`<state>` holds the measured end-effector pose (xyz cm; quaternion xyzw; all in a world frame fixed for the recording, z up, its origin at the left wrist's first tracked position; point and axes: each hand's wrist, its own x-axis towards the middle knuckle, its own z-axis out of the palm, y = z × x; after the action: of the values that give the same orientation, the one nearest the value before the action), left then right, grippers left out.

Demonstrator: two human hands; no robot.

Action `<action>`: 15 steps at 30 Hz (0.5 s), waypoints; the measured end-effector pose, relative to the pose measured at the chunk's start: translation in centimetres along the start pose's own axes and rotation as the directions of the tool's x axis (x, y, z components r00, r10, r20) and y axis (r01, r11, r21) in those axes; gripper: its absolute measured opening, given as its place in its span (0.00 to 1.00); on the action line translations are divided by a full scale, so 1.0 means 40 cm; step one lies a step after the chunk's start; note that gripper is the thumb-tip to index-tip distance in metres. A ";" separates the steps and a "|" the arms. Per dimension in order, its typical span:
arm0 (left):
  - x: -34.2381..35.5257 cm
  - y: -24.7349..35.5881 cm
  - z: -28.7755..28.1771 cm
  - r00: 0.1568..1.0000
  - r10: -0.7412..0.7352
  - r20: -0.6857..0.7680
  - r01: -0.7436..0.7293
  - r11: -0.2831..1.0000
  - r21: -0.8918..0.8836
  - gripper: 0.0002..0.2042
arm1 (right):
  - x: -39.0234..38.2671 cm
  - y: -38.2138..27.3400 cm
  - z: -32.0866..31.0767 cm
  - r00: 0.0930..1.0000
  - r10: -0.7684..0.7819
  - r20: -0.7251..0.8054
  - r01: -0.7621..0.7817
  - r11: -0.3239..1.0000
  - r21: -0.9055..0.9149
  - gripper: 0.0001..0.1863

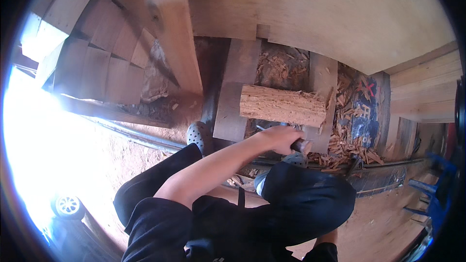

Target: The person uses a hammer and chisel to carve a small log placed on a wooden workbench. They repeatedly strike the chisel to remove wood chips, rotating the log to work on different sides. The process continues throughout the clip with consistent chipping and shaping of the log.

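My left hand (283,139) is closed around a chisel-like tool (302,146). The tool's handle end sticks out on the right of my fist, and a thin metal part shows on the left. Just beyond my knuckles lies a thick block of wood (284,104), its pale surface rough and covered in cut marks. It rests crosswise over two flat boards, a left one (235,82) and a right one (323,75), and my hand is close to its near side. Only a bit of my right forearm shows by my right knee; the right hand is out of sight.
Wood chips (342,131) are heaped right of the block, beside a dark printed sheet (364,121). A large plywood panel (315,9) spans the far side. An upright post (174,29) stands at left, near stacked boards (97,63). A blue stool-like object (437,194) is far right.
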<state>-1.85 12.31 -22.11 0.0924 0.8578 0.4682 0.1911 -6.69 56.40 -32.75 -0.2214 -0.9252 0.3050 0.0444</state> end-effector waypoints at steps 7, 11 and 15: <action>-0.039 -0.038 0.050 0.965 -0.153 0.215 0.154 0.988 0.011 0.24 | -0.006 0.017 -0.011 0.996 0.045 0.079 -0.039 0.997 -0.069 0.16; -0.037 -0.042 0.065 0.968 -0.145 0.207 0.144 0.989 0.017 0.23 | -0.004 0.032 -0.019 0.992 0.063 0.107 -0.054 0.995 -0.084 0.15; -0.033 -0.039 0.055 0.973 -0.154 0.171 0.157 0.988 -0.005 0.24 | 0.006 0.045 -0.033 0.988 0.082 0.130 -0.070 0.993 -0.093 0.15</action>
<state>0.32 12.71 -24.17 0.0629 0.8385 0.4502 0.3004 -5.94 58.50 -32.76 -0.2372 -0.9296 0.2795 -0.0391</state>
